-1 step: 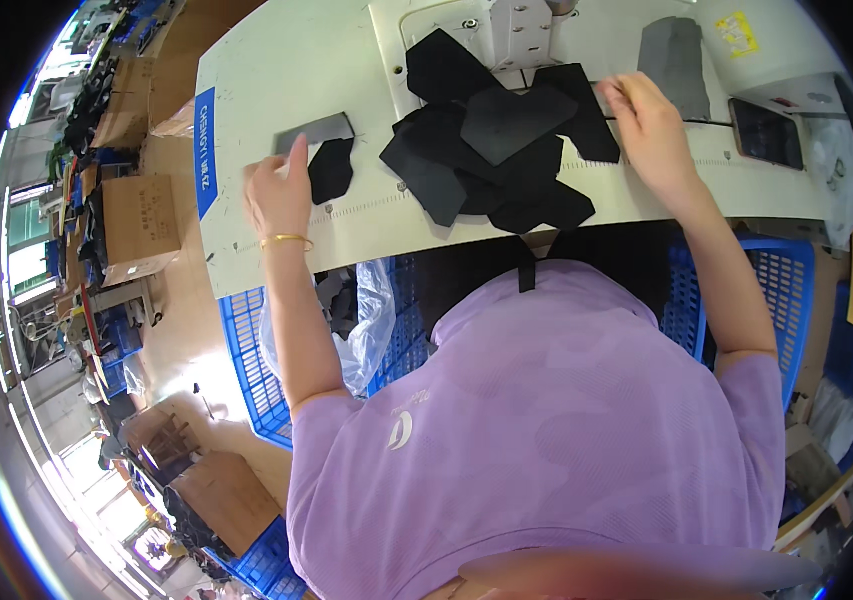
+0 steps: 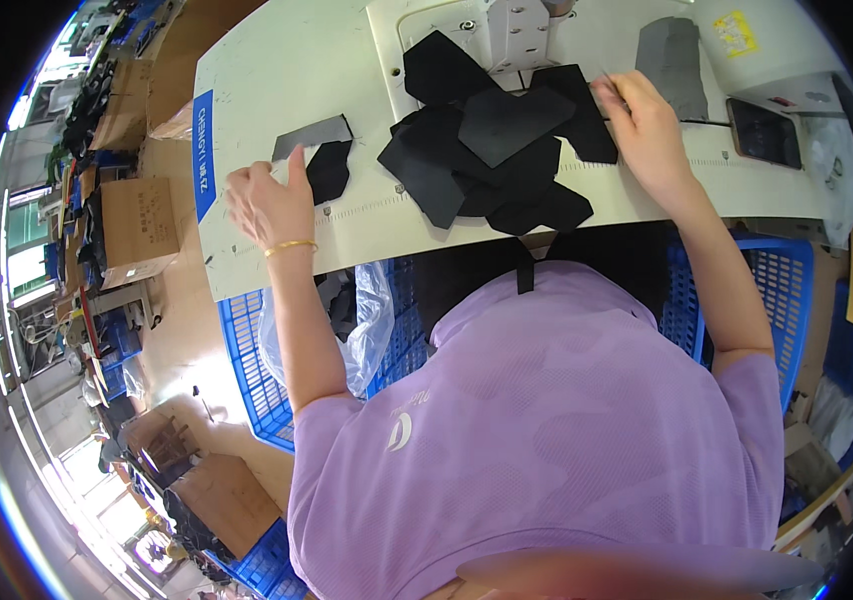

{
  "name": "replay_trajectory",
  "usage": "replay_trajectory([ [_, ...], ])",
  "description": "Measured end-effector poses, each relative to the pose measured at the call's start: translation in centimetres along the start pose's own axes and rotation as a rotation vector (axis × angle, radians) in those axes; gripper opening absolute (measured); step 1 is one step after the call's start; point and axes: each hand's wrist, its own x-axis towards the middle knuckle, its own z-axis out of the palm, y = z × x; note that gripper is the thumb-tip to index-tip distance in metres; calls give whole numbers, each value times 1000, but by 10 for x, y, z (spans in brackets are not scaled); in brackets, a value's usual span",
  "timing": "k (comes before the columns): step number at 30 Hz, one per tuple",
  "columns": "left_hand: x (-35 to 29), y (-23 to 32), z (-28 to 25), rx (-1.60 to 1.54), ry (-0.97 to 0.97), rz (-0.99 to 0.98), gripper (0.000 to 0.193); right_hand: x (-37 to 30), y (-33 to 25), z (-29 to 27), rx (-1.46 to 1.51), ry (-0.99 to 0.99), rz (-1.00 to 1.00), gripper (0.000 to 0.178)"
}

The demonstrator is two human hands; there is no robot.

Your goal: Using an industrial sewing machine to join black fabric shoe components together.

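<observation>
Hands well apart, one at each side of the black pile. Left hand (image 2: 275, 208): over the table's left part, back up, fingers bent, thumb parted from them and pointing away from the body. Thumb tip just beside a small black piece (image 2: 330, 172); whether they touch, cannot tell. Gold bracelet (image 2: 290, 246) on that wrist.

Right hand (image 2: 650, 130): at the pile's right end, fingers curled, tips near one another and close to the edge of a long black piece (image 2: 589, 115). Blurred there; cannot tell if anything is pinched.

Black pile (image 2: 497, 150): between the hands, near the table's front edge; flat, angular pieces overlapping at odd angles, one lighter, notched piece (image 2: 512, 122) on top. Left of it, the small black piece lies against a grey strip (image 2: 312, 135).

Table (image 2: 247, 90): pale, ruler marks along the front, blue label (image 2: 205, 155) at the left end. Behind the pile, a white machine (image 2: 520, 35). Right of that, a large grey piece (image 2: 672, 70); then a phone (image 2: 767, 133), lying flat near the right end.

Below table: blue basket (image 2: 247, 350) at left, with a clear bag (image 2: 375, 320) and dark scraps inside; another blue basket (image 2: 787, 290) at right. Person in purple shirt (image 2: 547, 420). Floor at left: brown carton (image 2: 140, 225).
</observation>
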Motion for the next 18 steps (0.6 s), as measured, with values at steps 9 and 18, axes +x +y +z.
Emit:
replay_trajectory([
  [9,-70,132,24,-561,0,1026,43,8,-15,29,-127,-111,1,28],
  [18,-68,160,64,-575,-53,897,38,10,-29,21,824,-224,514,26],
])
